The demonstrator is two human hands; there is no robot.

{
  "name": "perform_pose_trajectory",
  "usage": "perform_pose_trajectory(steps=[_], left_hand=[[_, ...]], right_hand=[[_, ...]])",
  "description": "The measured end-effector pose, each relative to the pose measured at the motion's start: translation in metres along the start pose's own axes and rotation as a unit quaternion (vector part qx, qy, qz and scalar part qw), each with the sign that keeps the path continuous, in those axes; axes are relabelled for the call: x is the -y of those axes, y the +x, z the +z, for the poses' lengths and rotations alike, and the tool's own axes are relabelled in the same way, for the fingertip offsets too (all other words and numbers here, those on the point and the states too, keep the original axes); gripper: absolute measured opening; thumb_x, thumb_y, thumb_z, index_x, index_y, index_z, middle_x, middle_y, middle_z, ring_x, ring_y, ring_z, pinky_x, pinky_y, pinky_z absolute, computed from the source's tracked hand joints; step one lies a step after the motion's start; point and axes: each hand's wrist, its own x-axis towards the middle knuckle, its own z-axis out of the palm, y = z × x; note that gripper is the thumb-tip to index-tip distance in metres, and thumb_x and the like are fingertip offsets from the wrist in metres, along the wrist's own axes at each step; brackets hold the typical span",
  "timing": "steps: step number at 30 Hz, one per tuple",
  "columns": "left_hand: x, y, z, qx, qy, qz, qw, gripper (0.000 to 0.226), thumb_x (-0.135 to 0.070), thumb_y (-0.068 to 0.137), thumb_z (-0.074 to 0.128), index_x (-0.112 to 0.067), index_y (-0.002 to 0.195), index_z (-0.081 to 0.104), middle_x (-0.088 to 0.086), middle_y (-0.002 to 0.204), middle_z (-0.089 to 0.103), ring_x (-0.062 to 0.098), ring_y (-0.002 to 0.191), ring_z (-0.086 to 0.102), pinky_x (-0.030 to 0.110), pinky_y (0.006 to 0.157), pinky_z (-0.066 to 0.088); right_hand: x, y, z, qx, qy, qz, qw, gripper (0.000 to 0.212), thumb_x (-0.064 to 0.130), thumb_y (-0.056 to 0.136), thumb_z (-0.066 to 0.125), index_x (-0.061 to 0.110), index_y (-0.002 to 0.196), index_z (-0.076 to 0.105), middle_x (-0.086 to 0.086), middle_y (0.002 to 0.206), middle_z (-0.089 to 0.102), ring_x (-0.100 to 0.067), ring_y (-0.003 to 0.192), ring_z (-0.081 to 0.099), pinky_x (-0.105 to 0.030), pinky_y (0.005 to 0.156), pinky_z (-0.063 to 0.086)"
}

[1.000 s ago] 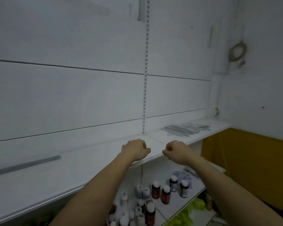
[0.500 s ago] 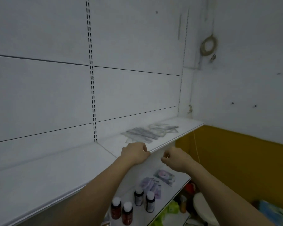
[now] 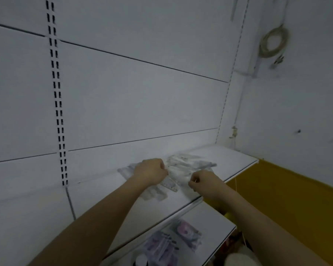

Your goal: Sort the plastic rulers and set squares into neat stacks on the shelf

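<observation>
- Reaching over the pile of rulers and set squares (image 3: 183, 170), which lies scattered on the upper shelf (image 3: 236, 160), toward its right half, overlapping and unsorted.
- My left hand (image 3: 152, 172): fingers curled, knuckles over the left part of the pile; whether it grips a piece beneath, I cannot tell.
- My right hand (image 3: 202, 180): fingers curled near the shelf's front edge, at the pile's near side; hold likewise not visible.
- One ruler (image 3: 170, 186): clear, flat, lying between my hands, graduations faintly legible.
- Handling, by judgement: light, thin, stiff plastic; slick piece on piece, likely to slide; may snap if bent hard.
- Hold advised: pinch a long edge or a corner, lift flat, square the edges against the shelf.
- Lower shelf (image 3: 219, 223): packets (image 3: 161, 246), not part of this lot.
</observation>
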Motion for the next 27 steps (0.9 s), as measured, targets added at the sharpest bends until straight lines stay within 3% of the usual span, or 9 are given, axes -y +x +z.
perform_pose_trajectory(steps=[4, 8, 12, 16, 19, 23, 27], left_hand=[[0.010, 0.045, 0.002, -0.027, 0.015, -0.048, 0.998, 0.028, -0.041, 0.092, 0.050, -0.027, 0.114, 0.061, 0.000, 0.122, 0.061, 0.024, 0.111, 0.055, 0.038, 0.096, 0.045], [0.020, 0.069, 0.012, -0.063, 0.029, -0.104, 0.992, 0.027, -0.039, 0.094, 0.050, -0.026, 0.115, 0.060, 0.001, 0.120, 0.062, 0.024, 0.108, 0.056, 0.040, 0.096, 0.047], [0.030, 0.076, 0.015, -0.100, 0.009, -0.188, 0.977, 0.027, -0.040, 0.093, 0.051, -0.027, 0.115, 0.061, 0.000, 0.119, 0.062, 0.023, 0.106, 0.057, 0.038, 0.094, 0.048], [0.033, 0.071, 0.022, -0.168, -0.002, -0.254, 0.952, 0.030, -0.037, 0.094, 0.052, -0.022, 0.119, 0.061, 0.003, 0.120, 0.061, 0.022, 0.104, 0.057, 0.034, 0.087, 0.049], [0.029, 0.065, 0.037, -0.220, -0.020, -0.270, 0.937, 0.029, -0.035, 0.095, 0.053, -0.019, 0.118, 0.062, 0.004, 0.117, 0.061, 0.015, 0.094, 0.053, 0.026, 0.076, 0.041], [0.028, 0.054, 0.036, -0.230, 0.008, -0.255, 0.939, 0.034, -0.042, 0.091, 0.059, -0.024, 0.120, 0.062, -0.002, 0.111, 0.060, 0.016, 0.101, 0.054, 0.028, 0.080, 0.043], [0.011, 0.054, 0.037, -0.190, 0.012, -0.243, 0.951, 0.035, -0.059, 0.082, 0.061, -0.032, 0.103, 0.062, -0.014, 0.093, 0.055, 0.002, 0.079, 0.049, 0.022, 0.063, 0.036]], right_hand=[[-0.021, 0.061, 0.004, 0.007, 0.028, -0.039, 0.999, 0.024, 0.029, 0.091, 0.053, 0.010, 0.082, 0.064, -0.009, 0.083, 0.069, -0.021, 0.069, 0.060, -0.039, 0.069, 0.053], [-0.032, 0.120, 0.009, 0.019, 0.044, -0.102, 0.994, 0.023, 0.024, 0.092, 0.053, 0.021, 0.069, 0.055, -0.001, 0.071, 0.060, -0.017, 0.063, 0.054, -0.035, 0.064, 0.049], [-0.041, 0.173, 0.015, 0.047, 0.060, -0.174, 0.982, 0.018, 0.025, 0.090, 0.055, 0.026, 0.072, 0.057, 0.004, 0.076, 0.060, -0.020, 0.073, 0.059, -0.037, 0.072, 0.052], [-0.042, 0.213, 0.021, 0.079, 0.104, -0.245, 0.961, 0.012, 0.024, 0.089, 0.056, 0.020, 0.086, 0.067, 0.003, 0.089, 0.067, -0.016, 0.082, 0.064, -0.039, 0.079, 0.056], [-0.034, 0.232, 0.029, 0.107, 0.155, -0.289, 0.939, 0.010, 0.024, 0.089, 0.060, 0.019, 0.089, 0.068, 0.003, 0.091, 0.067, -0.015, 0.084, 0.064, -0.034, 0.078, 0.056], [-0.020, 0.247, 0.040, 0.156, 0.193, -0.325, 0.913, 0.009, 0.025, 0.089, 0.064, 0.019, 0.092, 0.070, 0.002, 0.090, 0.067, -0.015, 0.082, 0.065, -0.030, 0.070, 0.057], [-0.024, 0.253, 0.061, 0.157, 0.211, -0.329, 0.907, 0.005, 0.025, 0.088, 0.066, 0.023, 0.087, 0.070, 0.007, 0.082, 0.066, -0.004, 0.070, 0.061, -0.017, 0.060, 0.045]])
